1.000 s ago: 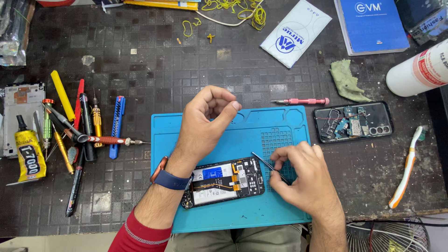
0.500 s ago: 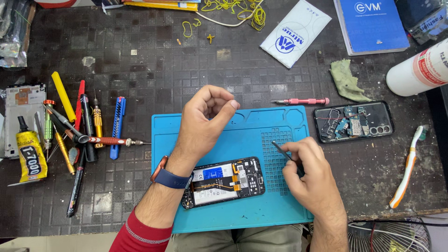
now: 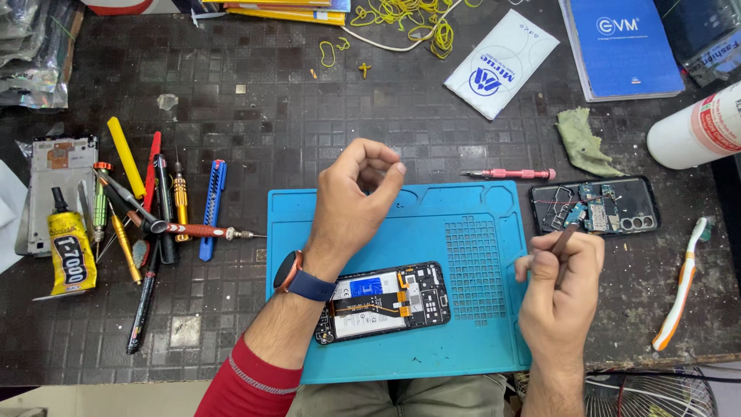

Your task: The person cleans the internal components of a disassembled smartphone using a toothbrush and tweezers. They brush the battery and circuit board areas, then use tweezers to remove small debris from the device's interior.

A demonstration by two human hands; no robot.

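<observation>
An opened black smartphone with its back cover off (image 3: 384, 302) lies flat on the light-blue silicone repair mat (image 3: 471, 340), near the mat's front edge, on the dark tiled counter (image 3: 255, 100). The left hand (image 3: 351, 202) hovers above the mat behind the phone, its fingers curled with thumb and forefinger tips nearly together, holding nothing that shows. The right hand (image 3: 557, 289) sits at the mat's right edge, closed around a thin dark metal tool (image 3: 562, 241), clear of the phone. A second stripped black phone frame (image 3: 594, 207) lies just beyond it.
</observation>
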